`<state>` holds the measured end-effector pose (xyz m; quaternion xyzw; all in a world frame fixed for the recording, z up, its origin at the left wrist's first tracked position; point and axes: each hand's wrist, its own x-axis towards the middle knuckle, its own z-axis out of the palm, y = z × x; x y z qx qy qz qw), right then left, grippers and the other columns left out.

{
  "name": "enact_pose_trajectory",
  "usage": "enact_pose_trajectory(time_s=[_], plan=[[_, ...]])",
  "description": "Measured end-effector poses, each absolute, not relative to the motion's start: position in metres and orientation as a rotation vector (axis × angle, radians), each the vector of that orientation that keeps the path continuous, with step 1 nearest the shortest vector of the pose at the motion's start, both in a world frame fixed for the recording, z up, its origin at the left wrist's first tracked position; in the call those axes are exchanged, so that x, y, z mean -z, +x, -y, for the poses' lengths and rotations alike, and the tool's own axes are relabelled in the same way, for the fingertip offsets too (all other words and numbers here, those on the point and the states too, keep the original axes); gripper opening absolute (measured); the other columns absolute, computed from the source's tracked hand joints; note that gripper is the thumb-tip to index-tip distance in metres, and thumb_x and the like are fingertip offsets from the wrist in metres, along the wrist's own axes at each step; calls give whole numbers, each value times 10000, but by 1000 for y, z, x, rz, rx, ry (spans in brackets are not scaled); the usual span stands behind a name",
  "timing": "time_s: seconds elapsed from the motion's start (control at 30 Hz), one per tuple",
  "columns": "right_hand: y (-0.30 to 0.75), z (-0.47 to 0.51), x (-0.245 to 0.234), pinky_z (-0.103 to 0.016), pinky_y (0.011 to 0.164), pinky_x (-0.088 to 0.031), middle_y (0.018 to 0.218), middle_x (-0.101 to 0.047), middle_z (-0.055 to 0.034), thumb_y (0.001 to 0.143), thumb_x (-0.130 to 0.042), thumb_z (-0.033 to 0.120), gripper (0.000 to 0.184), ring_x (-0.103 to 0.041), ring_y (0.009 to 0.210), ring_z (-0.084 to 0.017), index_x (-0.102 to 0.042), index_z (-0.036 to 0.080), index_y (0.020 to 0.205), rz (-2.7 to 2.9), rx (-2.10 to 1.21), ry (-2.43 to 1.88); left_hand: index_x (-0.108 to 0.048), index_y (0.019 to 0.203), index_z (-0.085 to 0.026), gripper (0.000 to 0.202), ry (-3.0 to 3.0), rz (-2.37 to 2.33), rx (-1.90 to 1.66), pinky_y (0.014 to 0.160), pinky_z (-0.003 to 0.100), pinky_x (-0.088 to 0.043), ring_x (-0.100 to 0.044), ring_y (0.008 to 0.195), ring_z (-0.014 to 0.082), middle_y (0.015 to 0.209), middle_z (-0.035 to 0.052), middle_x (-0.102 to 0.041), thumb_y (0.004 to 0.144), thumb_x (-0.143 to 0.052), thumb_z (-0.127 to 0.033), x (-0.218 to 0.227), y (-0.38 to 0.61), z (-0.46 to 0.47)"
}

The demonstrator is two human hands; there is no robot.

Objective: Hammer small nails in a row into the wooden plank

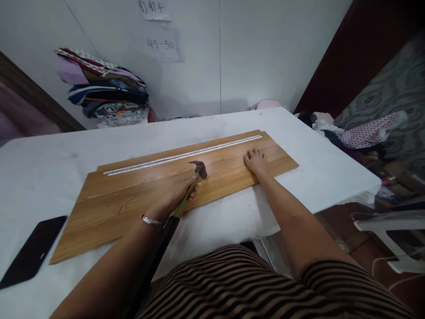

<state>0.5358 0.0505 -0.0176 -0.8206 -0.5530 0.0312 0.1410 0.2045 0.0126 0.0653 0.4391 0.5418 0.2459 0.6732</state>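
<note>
Head view is showing the left hand [182, 189] gripping a hammer [179, 210] just below its head, fingers wrapped around the handle, above a wooden board [232, 177] that is lying on a white table [332, 177]. The right hand [255, 161] is resting on the board, fingers bent and slightly spread. Behind, a lower paper [163, 45] is reading "45-50"; an upper paper [155, 10] is showing partly cut-off characters, ending in "子".

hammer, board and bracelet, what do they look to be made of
Hammer head: metal, probably steel, judging by its dark, dull brownish surface. Its yellowish shaft could be painted metal or plastic; the black grip looks like rubber or plastic.
Board: wood or wood-look laminate, with streaky grain and a glossy sheen.
Bracelet: likely silver-coloured metal, given its bright shine.
</note>
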Motion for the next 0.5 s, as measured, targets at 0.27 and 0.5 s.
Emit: enact_pose_trajectory(time_s=[0.27,0.5], plan=[[535,-49,15,-515,1114,-308,1493,-545,-183,1018,-362,374,453,-444,1359,-328,-654,174,1301,1601,-101,-2372,-608,960,-161,278,997,-1187,-571,403,198,-307,-428,444,69,649,-21,-552,915,-602,-435,-63,203,-15],[535,-49,14,-517,1125,-299,1493,-543,-184,1018,-354,373,459,-444,1363,-325,-652,174,1305,1607,-91,-2371,-608,933,-153,276,995,-1175,-568,399,200,-293,-431,439,69,634,-20,-551,905,-618,-428,-65,206,-16]])
